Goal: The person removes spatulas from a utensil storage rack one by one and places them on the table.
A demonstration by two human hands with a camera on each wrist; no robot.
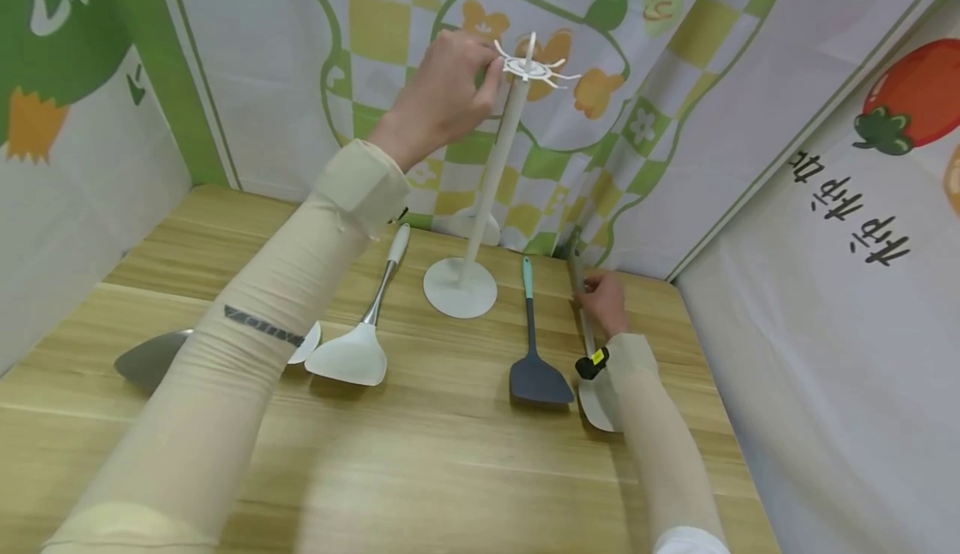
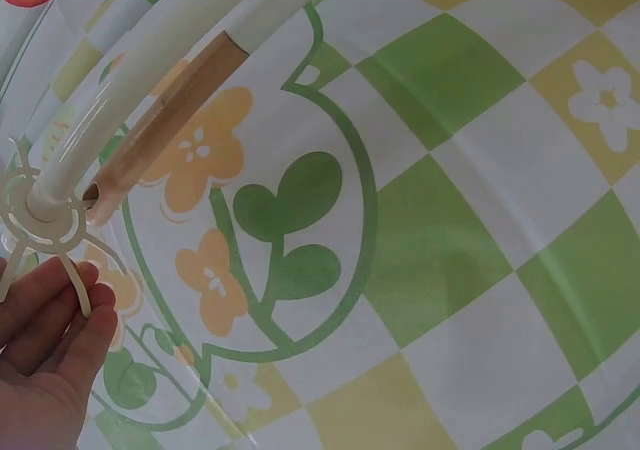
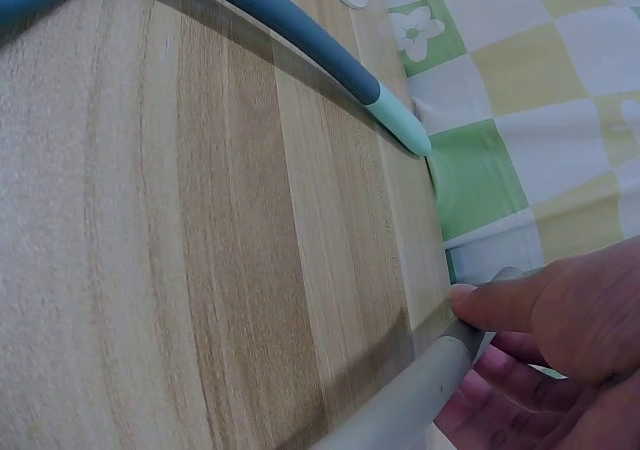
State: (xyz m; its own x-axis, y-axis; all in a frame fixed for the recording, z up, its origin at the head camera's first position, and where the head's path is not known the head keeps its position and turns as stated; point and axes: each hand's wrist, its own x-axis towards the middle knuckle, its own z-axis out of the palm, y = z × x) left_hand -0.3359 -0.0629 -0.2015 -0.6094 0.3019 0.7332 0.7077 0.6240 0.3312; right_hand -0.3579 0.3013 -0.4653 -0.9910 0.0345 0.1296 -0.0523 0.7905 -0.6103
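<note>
A white utensil stand [image 1: 491, 179] has a round base, a tall pole and a ring of hooks on top. My left hand [image 1: 453, 79] pinches one hook between thumb and fingers; the left wrist view shows this hook [image 2: 75, 285] close up. Behind the pole hangs a utensil with a brown wooden handle section [image 2: 165, 120]; its pale head [image 1: 483, 227] is partly hidden. At the right of the table, my right hand [image 1: 603, 300] grips the handle [image 3: 410, 400] of a light grey spatula [image 1: 598, 404], whose blade is partly covered by the wrist.
A dark blue-grey turner [image 1: 538, 381] with a mint handle end lies left of my right hand. On the left lie a white turner [image 1: 351, 356], another pale utensil [image 1: 307, 344] and a grey metal one [image 1: 153, 360], the latter two partly under my left arm. A patterned curtain [image 1: 382, 29] backs the wooden table [image 1: 420, 454].
</note>
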